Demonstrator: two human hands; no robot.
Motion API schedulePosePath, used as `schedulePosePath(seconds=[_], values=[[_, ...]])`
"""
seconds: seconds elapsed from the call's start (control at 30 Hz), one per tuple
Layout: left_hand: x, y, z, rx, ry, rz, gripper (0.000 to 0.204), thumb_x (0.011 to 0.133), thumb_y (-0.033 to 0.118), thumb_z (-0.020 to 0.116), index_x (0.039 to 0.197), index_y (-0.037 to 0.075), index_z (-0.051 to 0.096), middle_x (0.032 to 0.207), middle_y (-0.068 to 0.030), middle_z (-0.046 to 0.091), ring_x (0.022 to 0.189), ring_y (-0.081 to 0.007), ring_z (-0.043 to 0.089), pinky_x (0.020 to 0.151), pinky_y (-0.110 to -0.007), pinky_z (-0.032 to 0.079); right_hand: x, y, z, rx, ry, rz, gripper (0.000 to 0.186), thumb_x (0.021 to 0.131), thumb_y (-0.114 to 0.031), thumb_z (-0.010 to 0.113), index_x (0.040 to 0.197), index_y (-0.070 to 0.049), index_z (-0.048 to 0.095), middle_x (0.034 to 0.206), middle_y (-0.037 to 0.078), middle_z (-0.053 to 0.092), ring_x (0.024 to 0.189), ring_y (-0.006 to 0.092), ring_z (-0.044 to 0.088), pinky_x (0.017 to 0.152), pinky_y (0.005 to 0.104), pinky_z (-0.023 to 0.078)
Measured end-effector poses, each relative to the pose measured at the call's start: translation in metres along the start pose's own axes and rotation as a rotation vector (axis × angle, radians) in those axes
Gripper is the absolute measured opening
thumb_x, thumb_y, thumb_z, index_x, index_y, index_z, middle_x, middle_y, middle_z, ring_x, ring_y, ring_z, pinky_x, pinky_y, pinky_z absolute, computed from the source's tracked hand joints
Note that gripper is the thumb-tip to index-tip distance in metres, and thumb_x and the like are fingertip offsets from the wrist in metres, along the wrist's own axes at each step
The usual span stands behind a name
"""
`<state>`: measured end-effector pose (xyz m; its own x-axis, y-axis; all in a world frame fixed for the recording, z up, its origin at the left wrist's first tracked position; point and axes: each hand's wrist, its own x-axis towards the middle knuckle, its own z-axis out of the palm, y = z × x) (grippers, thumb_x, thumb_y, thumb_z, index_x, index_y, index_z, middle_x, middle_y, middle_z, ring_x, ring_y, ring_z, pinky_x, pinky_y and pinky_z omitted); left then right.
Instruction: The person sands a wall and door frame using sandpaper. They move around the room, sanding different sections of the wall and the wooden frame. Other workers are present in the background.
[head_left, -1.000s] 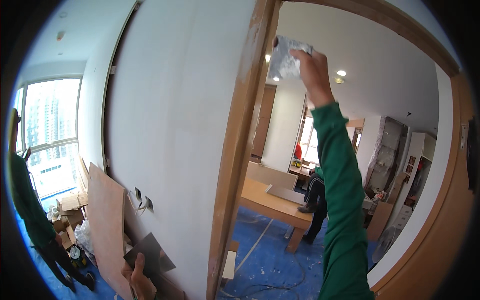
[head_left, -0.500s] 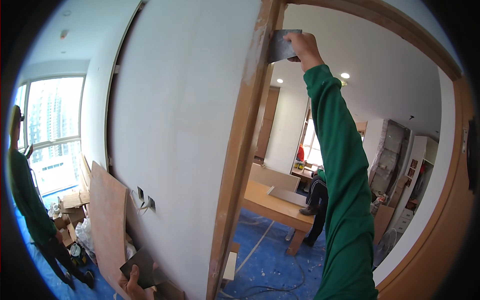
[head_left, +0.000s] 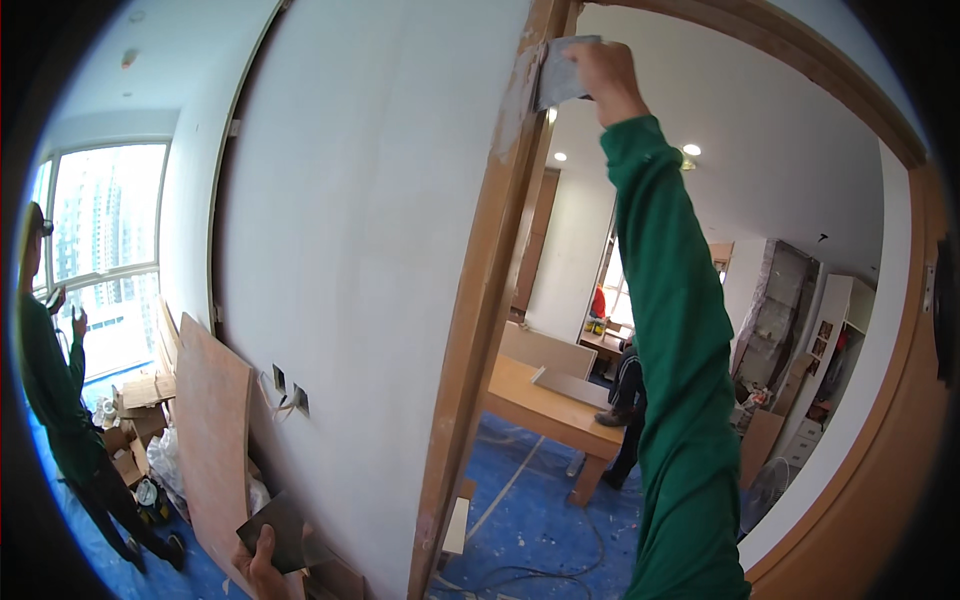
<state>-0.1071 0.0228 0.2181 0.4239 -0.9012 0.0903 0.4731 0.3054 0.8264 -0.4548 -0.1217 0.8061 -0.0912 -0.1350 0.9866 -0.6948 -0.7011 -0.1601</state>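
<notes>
My right hand [head_left: 612, 82], at the end of a raised green sleeve, grips a grey flat scraper [head_left: 562, 76]. The scraper's left edge meets the upper part of the wooden door frame [head_left: 468, 320], where pale filler [head_left: 518, 100] is smeared along the join with the white wall. Low on the left, my left hand [head_left: 263, 572] is closed on a dark, square-cornered flat plate [head_left: 278, 533], its thumb over the face. What lies on the plate, if anything, cannot be made out.
Open wall sockets with loose wires [head_left: 292, 392] sit in the white wall [head_left: 350, 220]. A leaning board [head_left: 212, 420] and boxes stand at left, near a person in green [head_left: 60, 380]. Through the doorway, another person's leg [head_left: 628, 400] rests by a wooden table [head_left: 540, 395]; blue sheeting covers the floor.
My right hand and the scraper have shifted slightly up, and the blade now leans against the frame's filler edge. The person at left has raised a hand. My left hand stays nearly still.
</notes>
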Motion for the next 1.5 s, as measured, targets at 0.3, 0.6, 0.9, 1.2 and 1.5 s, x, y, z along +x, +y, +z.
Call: schedulePosePath(seconds=[0.3, 0.6, 0.9, 1.2, 1.5], values=[[0.003, 0.004, -0.002, 0.049, -0.033, 0.028, 0.032, 0.097, 0.016, 0.061, 0.117, -0.008, 0.063, 0.101, -0.0183, 0.071, 0.072, -0.0253, 0.069, 0.058, -0.032, 0.056, -0.004, 0.01, -0.035, 0.2, -0.006, 0.208, 0.025, 0.079, -0.018, 0.07, 0.093, 0.002, 0.066, 0.087, 0.009, 0.063, 0.074, 0.0191, 0.059, 0.067, 0.0348, 0.051], [0.008, -0.02, -0.042, 0.652, -0.068, 0.469, 0.03, 0.094, 0.007, 0.064, 0.12, -0.006, 0.066, 0.104, -0.0158, 0.07, 0.088, -0.0247, 0.066, 0.078, -0.033, 0.055, 0.003, 0.006, -0.008, 0.177, -0.004, 0.251, 0.025, 0.078, -0.016, 0.07, 0.093, 0.004, 0.065, 0.088, 0.011, 0.065, 0.078, 0.0207, 0.062, 0.068, 0.0356, 0.052], [0.005, -0.021, -0.041, 0.296, 0.13, 0.111, 0.033, 0.095, 0.018, 0.065, 0.114, -0.009, 0.068, 0.104, -0.015, 0.07, 0.09, -0.0216, 0.065, 0.08, -0.033, 0.055, 0.025, 0.003, 0.014, -0.07, 0.033, 0.117, 0.028, 0.078, -0.014, 0.065, 0.092, 0.009, 0.065, 0.091, 0.017, 0.066, 0.081, 0.0263, 0.064, 0.072, 0.0387, 0.052], [0.008, -0.014, 0.005, 0.008, -0.027, 0.107, 0.024, 0.091, 0.015, 0.066, 0.104, -0.005, 0.068, 0.097, -0.0121, 0.072, 0.079, -0.0189, 0.069, 0.076, -0.03, 0.056, -0.004, 0.009, -0.027, 0.122, -0.037, 0.108, 0.023, 0.079, -0.015, 0.07, 0.087, 0.006, 0.065, 0.082, 0.01, 0.064, 0.073, 0.019, 0.06, 0.067, 0.035, 0.05], [0.005, -0.024, -0.003, -0.014, 0.038, 0.071, 0.022, 0.09, 0.014, 0.067, 0.101, -0.004, 0.068, 0.094, -0.0116, 0.072, 0.079, -0.019, 0.069, 0.076, -0.03, 0.056, -0.037, 0.013, -0.02, 0.246, -0.099, 0.225, 0.027, 0.08, -0.014, 0.07, 0.098, 0.005, 0.063, 0.089, 0.01, 0.064, 0.073, 0.0199, 0.062, 0.067, 0.0336, 0.053]])
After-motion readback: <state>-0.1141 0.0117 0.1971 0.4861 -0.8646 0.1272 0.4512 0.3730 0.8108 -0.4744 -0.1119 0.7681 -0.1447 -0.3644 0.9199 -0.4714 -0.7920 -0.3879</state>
